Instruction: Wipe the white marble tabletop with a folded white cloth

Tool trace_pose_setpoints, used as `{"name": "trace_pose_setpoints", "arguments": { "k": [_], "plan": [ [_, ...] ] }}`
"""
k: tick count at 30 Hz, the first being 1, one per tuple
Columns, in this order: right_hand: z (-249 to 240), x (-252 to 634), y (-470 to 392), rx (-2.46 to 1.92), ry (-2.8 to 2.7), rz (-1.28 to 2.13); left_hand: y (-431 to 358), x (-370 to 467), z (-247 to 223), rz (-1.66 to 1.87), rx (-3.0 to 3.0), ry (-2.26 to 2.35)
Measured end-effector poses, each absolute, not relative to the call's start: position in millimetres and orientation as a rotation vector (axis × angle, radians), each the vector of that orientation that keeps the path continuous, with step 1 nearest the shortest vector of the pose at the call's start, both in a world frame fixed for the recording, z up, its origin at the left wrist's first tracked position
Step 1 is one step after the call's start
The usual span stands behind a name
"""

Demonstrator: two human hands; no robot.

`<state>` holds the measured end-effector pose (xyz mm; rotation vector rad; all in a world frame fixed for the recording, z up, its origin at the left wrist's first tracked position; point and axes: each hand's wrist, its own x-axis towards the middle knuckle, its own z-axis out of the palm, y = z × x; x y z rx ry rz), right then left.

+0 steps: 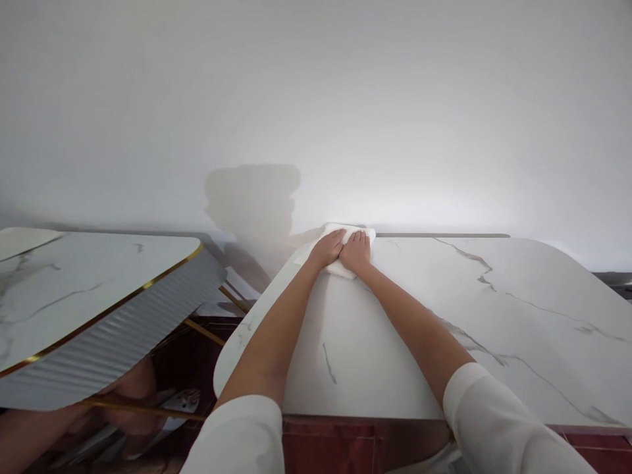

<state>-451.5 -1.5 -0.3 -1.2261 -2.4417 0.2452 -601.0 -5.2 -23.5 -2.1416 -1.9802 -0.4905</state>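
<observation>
pale, plain wall (395, 118) fills the upper half of the view, with a soft-edged shadow (251, 197) cast on it left of center. in front of it lies a white tabletop (395, 368) with rounded corners and gray, marble-like veins; a thin gray strip (444, 235) runs along its far edge. at that edge, left of the tabletop's middle, a folded white cloth (342, 268) lies flat near the wall. both hands rest upon it, side by side and touching: the left hand (327, 249) is open, palm down, its fingers extended toward the right; the right hand (356, 251) is likewise open and palm down, its fingers pointing toward the wall. both forearms reach forward from short white sleeves (241, 438). at left, apart from the tabletop, stands a second veined table (103, 283) with gold trim and a ridged gray side. gold-colored bars (205, 331) show beneath it, among blurred shapes too indistinct to identify. dark red floor tiles (328, 451) appear below.
</observation>
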Motion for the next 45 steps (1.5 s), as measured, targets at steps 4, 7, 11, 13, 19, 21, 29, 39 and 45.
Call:
{"name": "trace_pose_setpoints", "arguments": {
  "k": [4,7,11,13,19,21,29,39,45],
  "plan": [
    [1,-447,-11,-1.248,-2.459,0.23,-15,-596,-23,-0.488,-2.168,-1.953],
    [1,-442,-22,-1.232,-2.451,0.227,-28,-593,-23,-0.484,-2.176,-1.936],
    [-1,-436,-46,-1.166,-2.444,0.188,-56,-590,-26,-0.459,-2.162,-1.936],
    [-1,-434,-61,-1.166,-2.445,0.174,-71,-589,-26,-0.453,-2.174,-1.927],
    [0,-424,-106,-1.178,-2.404,0.205,-113,-582,-25,-0.456,-2.203,-1.922],
    [1,-421,-120,-1.159,-2.402,0.231,-127,-580,-25,-0.445,-2.207,-1.91],
    [5,-410,-169,-1.114,-2.471,0.313,-192,-574,-30,-0.421,-2.173,-1.877],
    [1,-401,-218,-0.979,-2.513,0.305,-257,-562,-30,-0.356,-2.097,-1.927],
    [1,-377,-222,-0.904,-2.553,0.263,-264,-538,-33,-0.369,-2.036,-1.946]
  ]
}}
